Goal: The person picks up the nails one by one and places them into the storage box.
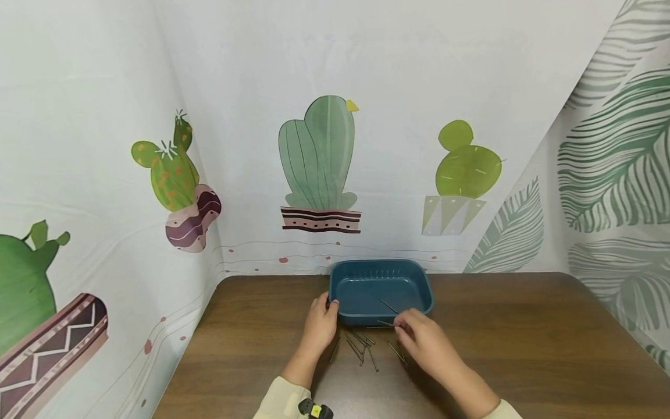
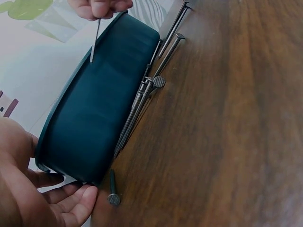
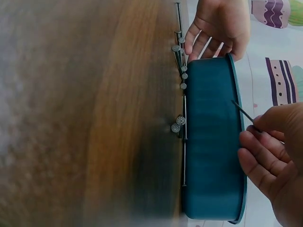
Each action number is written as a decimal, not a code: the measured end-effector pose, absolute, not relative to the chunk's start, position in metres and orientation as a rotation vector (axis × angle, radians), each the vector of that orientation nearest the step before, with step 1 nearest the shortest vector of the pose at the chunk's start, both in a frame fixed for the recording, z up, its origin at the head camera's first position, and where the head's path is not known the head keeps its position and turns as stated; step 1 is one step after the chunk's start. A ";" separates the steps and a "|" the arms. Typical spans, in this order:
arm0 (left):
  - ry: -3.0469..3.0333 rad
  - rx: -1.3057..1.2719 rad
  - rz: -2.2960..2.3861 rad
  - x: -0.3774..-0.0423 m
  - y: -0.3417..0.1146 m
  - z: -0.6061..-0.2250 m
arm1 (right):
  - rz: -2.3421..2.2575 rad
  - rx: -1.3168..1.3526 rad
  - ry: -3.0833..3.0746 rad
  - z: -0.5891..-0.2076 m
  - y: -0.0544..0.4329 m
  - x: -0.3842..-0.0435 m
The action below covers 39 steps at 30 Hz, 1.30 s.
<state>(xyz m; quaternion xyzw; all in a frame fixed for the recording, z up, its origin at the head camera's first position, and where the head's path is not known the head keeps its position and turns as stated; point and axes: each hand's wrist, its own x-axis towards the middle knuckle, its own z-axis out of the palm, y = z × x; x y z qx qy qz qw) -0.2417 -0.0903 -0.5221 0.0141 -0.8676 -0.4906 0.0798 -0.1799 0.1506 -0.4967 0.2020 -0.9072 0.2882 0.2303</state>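
Observation:
A blue-green rectangular tray [image 1: 356,319] stands on the table, its front towards me. My left hand [image 1: 320,323] grips its left end, thumb at the rim and fingers low against the wall in the left wrist view. My right hand [image 1: 423,337] is at the front rim, right of the middle. Between its thumb and fingers it pinches a nail [image 3: 244,112], which overlaps the tray's front wall in the right wrist view. In the head view, two thin shafts show by these fingertips, one against the tray's inside. Several loose nails [image 1: 361,344] lie before the tray.
The brown wooden table [image 1: 523,326] meets a white cloth [image 1: 398,70] printed with cacti and leaves just behind the tray. One nail [image 2: 112,189] lies apart near the left fingers. A black and yellow strap [image 1: 316,409] sits by the left sleeve.

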 end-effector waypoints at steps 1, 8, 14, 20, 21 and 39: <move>-2.596 0.043 -1.469 -0.241 -0.090 -0.522 | 0.791 0.554 -2.483 -0.496 0.151 -0.181; -2.598 0.051 -1.469 -0.241 -0.090 -0.521 | 0.820 0.515 -2.452 -0.494 0.152 -0.187; -2.610 0.058 -1.466 -0.241 -0.091 -0.520 | 0.875 0.541 -2.417 -0.491 0.152 -0.190; -2.606 0.054 -1.470 -0.240 -0.091 -0.520 | 0.925 0.576 -2.349 -0.487 0.151 -0.192; -2.606 0.053 -1.469 -0.240 -0.091 -0.520 | 0.930 0.578 -2.338 -0.486 0.151 -0.193; -2.611 0.055 -1.473 -0.240 -0.091 -0.521 | 0.991 0.403 -2.264 -0.488 0.157 -0.222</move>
